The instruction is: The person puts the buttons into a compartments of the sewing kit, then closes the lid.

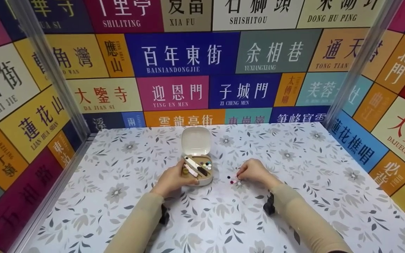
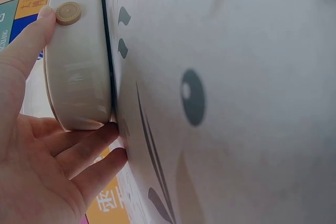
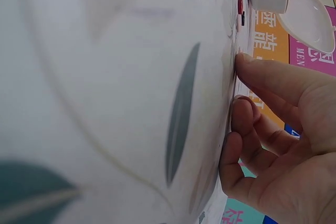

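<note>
From the head view, a small cream case (image 1: 197, 165) stands open near the middle of the table (image 1: 294, 211), its lid (image 1: 196, 141) tilted up behind a tray of thread spools, a white stick-like tool and coloured pin heads. The left hand (image 1: 173, 180) curls round the case's near-left side, and the right hand (image 1: 255, 172) rests just to the right of it, fingertips down beside a little cluster of beads (image 1: 233, 179) lying loose on the flowered cloth. The left wrist view adds what the head view hides: the grip of that hand is a thumb (image 2: 29, 38) pressed on the case's rim beside a round tan button (image 2: 69, 13), with the other fingers (image 2: 86, 148) curled under the case wall (image 2: 81, 72) against the table. The right wrist view shows the right fingers (image 3: 273, 80) bent, tips touching the cloth, with red and pale beads (image 3: 240, 11) just beyond them; whether anything is pinched between the tips cannot be told. Walls of bright street-name panels (image 1: 183, 56) enclose the table on three sides, with two metal posts (image 1: 53, 73) at the back corners.
</note>
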A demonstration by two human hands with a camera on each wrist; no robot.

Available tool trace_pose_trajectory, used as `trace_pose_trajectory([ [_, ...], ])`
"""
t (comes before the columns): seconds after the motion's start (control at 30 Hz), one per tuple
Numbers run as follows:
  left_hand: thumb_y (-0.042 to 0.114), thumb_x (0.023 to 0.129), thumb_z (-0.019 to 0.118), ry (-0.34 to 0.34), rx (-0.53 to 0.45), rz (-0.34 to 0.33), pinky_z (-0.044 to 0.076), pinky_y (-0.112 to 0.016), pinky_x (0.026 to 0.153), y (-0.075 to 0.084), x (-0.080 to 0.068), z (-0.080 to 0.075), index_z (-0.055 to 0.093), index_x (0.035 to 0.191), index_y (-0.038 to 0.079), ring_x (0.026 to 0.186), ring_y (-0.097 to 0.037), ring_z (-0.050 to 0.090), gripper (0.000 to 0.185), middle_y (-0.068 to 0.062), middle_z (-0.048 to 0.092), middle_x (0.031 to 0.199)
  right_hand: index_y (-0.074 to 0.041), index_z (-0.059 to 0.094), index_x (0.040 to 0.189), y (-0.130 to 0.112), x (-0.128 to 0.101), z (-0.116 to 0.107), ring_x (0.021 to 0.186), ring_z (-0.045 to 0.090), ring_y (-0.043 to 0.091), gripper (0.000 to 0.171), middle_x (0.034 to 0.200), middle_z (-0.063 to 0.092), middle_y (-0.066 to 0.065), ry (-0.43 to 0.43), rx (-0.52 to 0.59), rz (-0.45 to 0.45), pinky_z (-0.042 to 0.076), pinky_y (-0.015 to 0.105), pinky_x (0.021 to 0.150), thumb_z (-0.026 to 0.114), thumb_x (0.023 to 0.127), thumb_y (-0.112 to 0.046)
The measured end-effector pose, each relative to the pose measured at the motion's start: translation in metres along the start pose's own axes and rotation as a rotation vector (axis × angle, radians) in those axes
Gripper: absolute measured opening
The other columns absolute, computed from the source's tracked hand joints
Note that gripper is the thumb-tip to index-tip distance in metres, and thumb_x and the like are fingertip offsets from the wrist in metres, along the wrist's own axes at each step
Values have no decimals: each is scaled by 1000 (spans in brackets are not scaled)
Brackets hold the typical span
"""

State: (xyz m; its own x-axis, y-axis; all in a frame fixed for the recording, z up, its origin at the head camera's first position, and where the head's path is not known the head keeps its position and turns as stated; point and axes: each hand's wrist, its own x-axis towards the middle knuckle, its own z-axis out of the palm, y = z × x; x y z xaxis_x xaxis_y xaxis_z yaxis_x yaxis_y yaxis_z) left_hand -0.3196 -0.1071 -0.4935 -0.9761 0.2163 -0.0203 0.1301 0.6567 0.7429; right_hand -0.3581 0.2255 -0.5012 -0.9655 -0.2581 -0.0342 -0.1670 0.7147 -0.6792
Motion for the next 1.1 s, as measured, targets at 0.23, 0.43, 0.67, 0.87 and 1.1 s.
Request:
trace_pose_trajectory([
  [0.23, 52, 65, 85, -1, -10, 7, 26, -49, 112, -1, 0, 0, 22, 155, 15, 133, -33, 41, 117, -12, 42, 149, -8, 76, 76, 0, 0, 0, 60, 56, 11, 7, 68, 67, -1, -5, -3, 2, 45, 23, 55, 80, 72, -5],
  [0.43, 55, 65, 84, 4, 8, 4, 29, -48, 111, -2, 0, -1, 22, 155, 10, 132, -35, 42, 118, -18, 41, 148, -5, 75, 76, 2, 3, 0, 59, 53, 10, 6, 66, 67, -2, 12, 20, -12, 43, 21, 53, 79, 72, -5],
  [0.67, 53, 66, 85, -4, -6, -6, 26, -47, 112, 0, 0, 0, 22, 155, 13, 133, -33, 40, 116, -15, 40, 150, 1, 75, 80, 5, 4, -4, 65, 57, 14, 6, 71, 68, 1, -2, 163, 39, 48, 24, 59, 75, 75, -2],
  [0.87, 53, 65, 85, -3, -5, -13, 24, -48, 113, 1, 0, -1, 21, 155, 13, 135, -33, 39, 118, -13, 38, 151, 4, 73, 88, 1, 3, -11, 72, 59, 19, 11, 78, 69, 5, -21, 277, 123, 50, 29, 62, 74, 80, -4],
  [1.1, 54, 64, 84, -4, -16, -15, 24, -48, 113, 1, -1, -1, 21, 155, 14, 135, -32, 38, 118, -12, 38, 151, -2, 74, 90, 1, 9, -15, 73, 62, 18, 12, 81, 69, 3, -23, 214, 155, 54, 29, 65, 73, 82, -11],
])
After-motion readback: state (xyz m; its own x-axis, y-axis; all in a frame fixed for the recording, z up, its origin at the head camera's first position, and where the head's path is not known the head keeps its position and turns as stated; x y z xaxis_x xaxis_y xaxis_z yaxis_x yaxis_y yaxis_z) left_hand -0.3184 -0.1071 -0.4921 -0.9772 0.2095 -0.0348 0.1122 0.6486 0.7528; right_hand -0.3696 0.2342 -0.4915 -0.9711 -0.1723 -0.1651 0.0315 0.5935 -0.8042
